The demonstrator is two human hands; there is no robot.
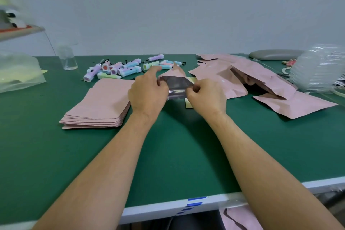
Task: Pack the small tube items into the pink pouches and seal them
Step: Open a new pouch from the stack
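Nearest to me the green table (168,155) is lying bare under my forearms. Just past that, both hands are clamped on one open pouch (174,78): my left hand (147,89) is pinching its left edge and my right hand (206,95) is pinching the right, and together they're spreading the mouth so the silver lining is showing. I honestly can't tell if a tube is sitting inside it yet. The pouch is hovering over a yellow slip (189,103) on the mat. What's worrying me: the mouth is facing back toward me, so if I'm tipping it too far anything inside could be sliding right out. Those tubes also have little black cords, and one getting caught in the closure could be stopping it from sealing. Tugging the edges too hard might be creasing the thing too. Left of my hands a stack of flat pouches (100,102) is waiting, looking empty. Behind it the tubes (123,70) are lying loose in a heap. Off to the right, a pile of puffy pouches (242,76) is building up, probably filled, though I'm not seeing into them. At the back left a clear jar (67,59) is standing, seemingly with nothing in it.
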